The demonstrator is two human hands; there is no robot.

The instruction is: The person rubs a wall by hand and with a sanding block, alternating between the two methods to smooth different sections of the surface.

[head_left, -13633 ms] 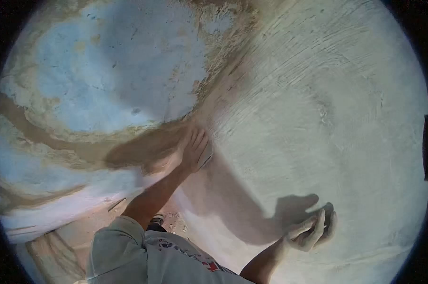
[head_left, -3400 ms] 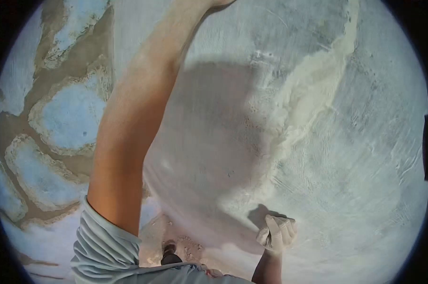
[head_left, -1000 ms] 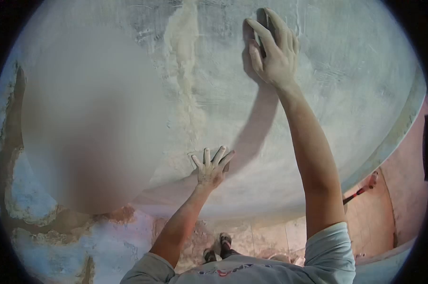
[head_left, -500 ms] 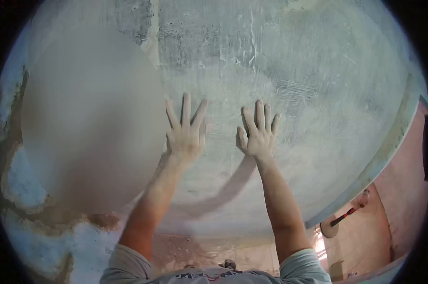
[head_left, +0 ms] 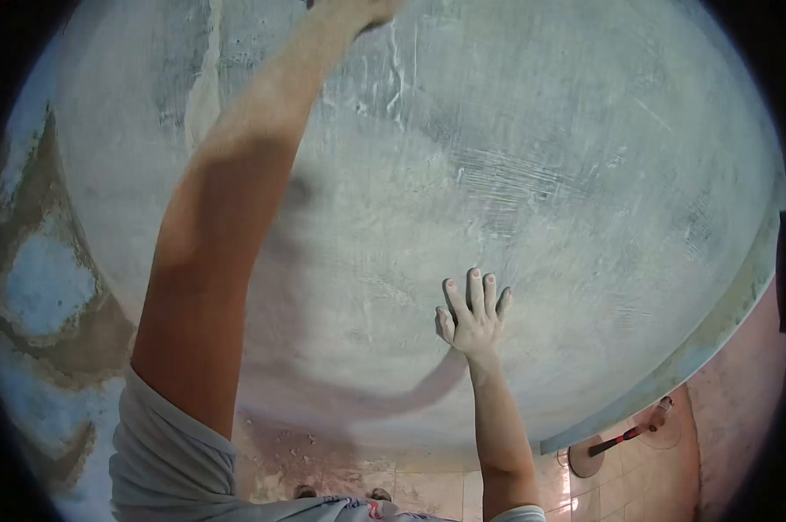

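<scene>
A grey plastered wall [head_left: 367, 261] fills most of the view, with rough scraped streaks and ridges in its coating. My right hand [head_left: 477, 326] lies flat against its lower part, fingers spread and dusted pale, holding nothing. High at the top edge is my left hand [head_left: 358, 10], mostly cut off by the frame, so its fingers do not show clearly. The left arm stretches up across the wall.
Peeling blue and brown wall [head_left: 49, 287] borders the left side. At lower right, a red-and-black handled tool [head_left: 619, 439] lies near the tiled floor [head_left: 597, 487]. A pale wall edge [head_left: 671, 383] runs along the right, beside a pinkish surface [head_left: 736, 400].
My left hand has moved from the middle of the wall up to the top edge. My right hand now appears lower in view, still flat. The blurred patch at left is gone.
</scene>
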